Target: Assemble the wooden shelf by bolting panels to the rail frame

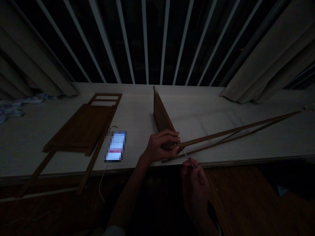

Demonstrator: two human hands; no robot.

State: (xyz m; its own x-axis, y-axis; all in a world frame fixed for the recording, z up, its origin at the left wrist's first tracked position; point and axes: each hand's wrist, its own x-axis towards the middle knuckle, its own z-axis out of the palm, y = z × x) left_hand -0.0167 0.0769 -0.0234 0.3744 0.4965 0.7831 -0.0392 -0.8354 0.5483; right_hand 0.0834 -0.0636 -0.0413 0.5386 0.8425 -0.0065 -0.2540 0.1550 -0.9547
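Observation:
The scene is dim. My left hand (161, 146) is wrapped round the near end of a brown wooden panel (161, 114) that stands on edge on the pale window ledge (197, 111). A long thin wooden frame (236, 132) meets the panel right at my fingers and stretches off to the right. Just below that joint, my right hand (194, 180) pinches a thin metal tool (188, 159), its tip pointing at the corner where the two pieces meet.
Flat wooden panels and slats (83, 127) lie on the ledge at left, partly over its front edge. A lit phone (116, 146) with a white cable (101, 183) lies beside them. White window bars (145, 42) and curtains (265, 55) stand behind. A wooden board (251, 200) lies below right.

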